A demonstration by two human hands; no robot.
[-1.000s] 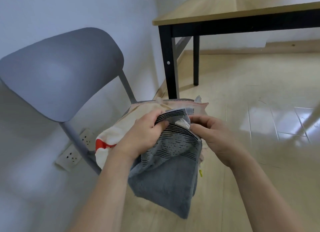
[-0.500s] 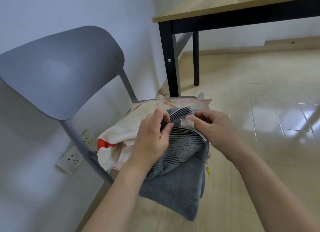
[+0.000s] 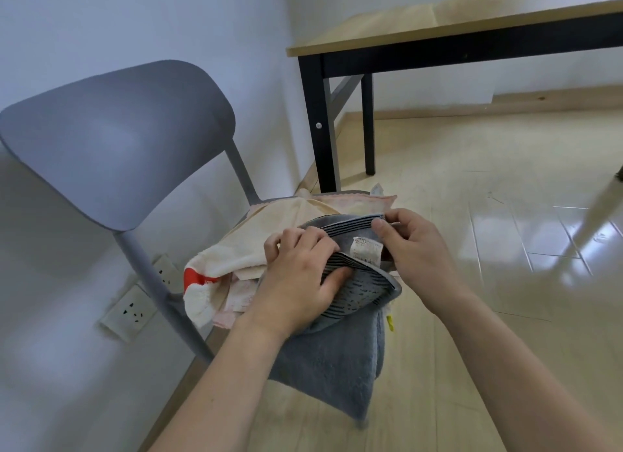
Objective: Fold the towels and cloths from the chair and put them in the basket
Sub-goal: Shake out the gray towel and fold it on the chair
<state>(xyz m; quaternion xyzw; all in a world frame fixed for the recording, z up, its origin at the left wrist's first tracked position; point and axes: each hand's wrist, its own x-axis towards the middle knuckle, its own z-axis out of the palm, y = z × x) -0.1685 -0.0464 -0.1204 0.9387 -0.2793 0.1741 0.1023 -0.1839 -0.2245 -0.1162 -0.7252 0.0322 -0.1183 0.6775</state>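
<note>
Leftmost, the grey moulded plastic chair (image 3: pixel 114 141) stands against the wall, and its seat carries the pile: a cream cloth with a red patch (image 3: pixel 232 259) over paler pink ones, with the grey terry towel with dark woven stripes (image 3: pixel 337 357) on top at the front edge, its lower half hanging off the seat toward the floor. The left hand (image 3: pixel 296 283) lies on the towel's striped border, its fingers curled and pinching a gather of that hem. Just beside it, the right hand (image 3: pixel 411 249) pinches the same hem between thumb and forefinger, close to the white care label (image 3: pixel 366 251). No basket is in view.

To do this well, I would judge that each hand should run outward along the hem to its own corner before lifting, so the towel hangs flat and square. Lifting from the middle risks a bunched fold, and could drag the cream cloth off the seat. Farther right, the wooden-topped desk with black legs (image 3: pixel 438 30) offers a flat place to fold.
</note>
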